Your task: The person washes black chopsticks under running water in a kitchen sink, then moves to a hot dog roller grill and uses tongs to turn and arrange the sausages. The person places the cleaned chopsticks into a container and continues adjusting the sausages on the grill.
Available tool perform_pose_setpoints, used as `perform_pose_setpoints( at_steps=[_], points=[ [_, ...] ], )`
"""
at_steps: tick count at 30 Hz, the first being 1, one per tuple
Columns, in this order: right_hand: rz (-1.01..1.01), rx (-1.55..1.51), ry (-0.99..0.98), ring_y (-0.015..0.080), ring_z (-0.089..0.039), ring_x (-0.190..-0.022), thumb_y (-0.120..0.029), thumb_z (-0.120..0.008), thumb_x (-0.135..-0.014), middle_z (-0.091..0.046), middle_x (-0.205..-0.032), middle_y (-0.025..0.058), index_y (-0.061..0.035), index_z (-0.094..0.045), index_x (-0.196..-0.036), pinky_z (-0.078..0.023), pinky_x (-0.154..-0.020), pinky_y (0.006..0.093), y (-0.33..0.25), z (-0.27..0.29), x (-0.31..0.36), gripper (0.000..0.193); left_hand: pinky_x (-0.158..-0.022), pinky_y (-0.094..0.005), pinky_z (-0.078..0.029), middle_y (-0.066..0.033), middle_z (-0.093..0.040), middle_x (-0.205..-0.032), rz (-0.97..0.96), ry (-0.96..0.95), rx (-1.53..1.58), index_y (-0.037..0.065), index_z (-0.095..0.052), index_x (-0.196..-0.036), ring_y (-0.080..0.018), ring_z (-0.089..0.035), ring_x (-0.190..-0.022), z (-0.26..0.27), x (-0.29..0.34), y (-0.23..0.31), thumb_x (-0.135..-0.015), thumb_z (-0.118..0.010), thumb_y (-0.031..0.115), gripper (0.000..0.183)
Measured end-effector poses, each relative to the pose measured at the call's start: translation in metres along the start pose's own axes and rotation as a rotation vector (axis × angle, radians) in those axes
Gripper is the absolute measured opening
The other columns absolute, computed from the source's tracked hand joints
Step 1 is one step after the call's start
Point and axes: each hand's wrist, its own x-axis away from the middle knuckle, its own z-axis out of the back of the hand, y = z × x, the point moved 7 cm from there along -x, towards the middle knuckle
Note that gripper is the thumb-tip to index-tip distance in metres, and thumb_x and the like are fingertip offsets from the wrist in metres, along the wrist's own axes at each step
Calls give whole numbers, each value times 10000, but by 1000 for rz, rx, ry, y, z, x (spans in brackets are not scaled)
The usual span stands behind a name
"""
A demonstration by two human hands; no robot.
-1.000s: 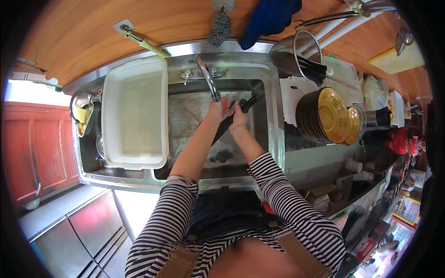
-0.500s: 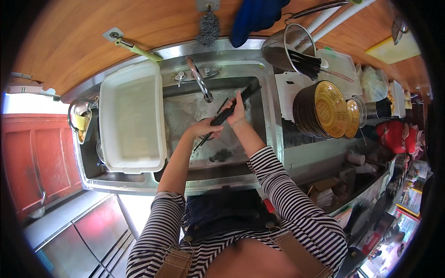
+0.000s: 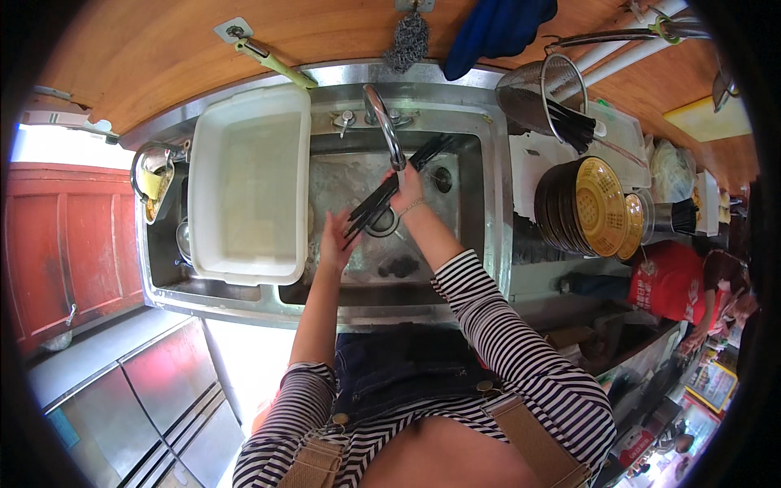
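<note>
A bundle of long black chopsticks slants across the right sink basin, held under the curved faucet. My right hand is closed around the middle of the bundle, just below the spout. At its lower left end, my left hand has its fingers stretched out and apart beside the chopstick tips; whether it touches them is hard to tell. A round drain shows to the right of my right hand, and a ring-shaped fitting lies under the bundle.
A large white tub of water fills the left basin. On the right counter are stacked bowls with yellow insides and a strainer holding more black chopsticks. A metal scrubber hangs behind. A person in red stands far right.
My left hand has come off the chopsticks, moved to their lower end and opened. The bundle has shifted under the spout in my right hand. The person in red is more visible.
</note>
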Motion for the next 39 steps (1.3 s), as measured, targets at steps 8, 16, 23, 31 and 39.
perform_pose_setpoints(
  at_steps=[8,16,23,31,39],
  points=[
    [-48,144,1,158,-416,-551,-232,-675,-831,-416,-588,0,-108,-488,-658,-380,-564,304,-22,22,36,284,-732,-283,-450,-50,-653,-1051,79,-222,-414,96,-615,-1086,-187,-607,-895,-37,-80,-42,-900,-540,283,274],
    [84,483,190,152,-624,-809,-220,-653,-857,-664,-922,90,-2,-611,-928,-471,-702,279,-82,78,94,232,-730,-416,-504,-169,-629,-889,-655,-33,-1825,13,-592,-960,-290,-639,-858,-98,-180,-80,-787,-550,113,204],
    [50,300,135,215,-615,-856,-84,-574,-878,-627,-995,116,-39,-538,-1151,-507,-732,347,-97,103,120,279,-780,-451,-508,-208,-605,-1028,-382,46,-1532,19,-546,-1008,-360,-617,-941,-107,-206,-107,-815,-548,144,230],
    [-1,199,146,169,-585,-758,-118,-625,-855,-606,-833,67,-68,-574,-985,-489,-662,309,-74,104,102,148,-660,-354,-477,-114,-628,-842,-447,-197,-1357,45,-573,-893,-258,-624,-782,-120,-159,-78,-806,-517,130,134],
    [-66,266,134,140,-571,-741,-219,-598,-890,-611,-850,20,-91,-593,-985,-457,-648,287,-28,81,78,160,-624,-247,-440,-25,-578,-789,-88,-554,-534,49,-580,-902,-130,-557,-701,-127,-59,-38,-780,-448,3,185]
  ],
)
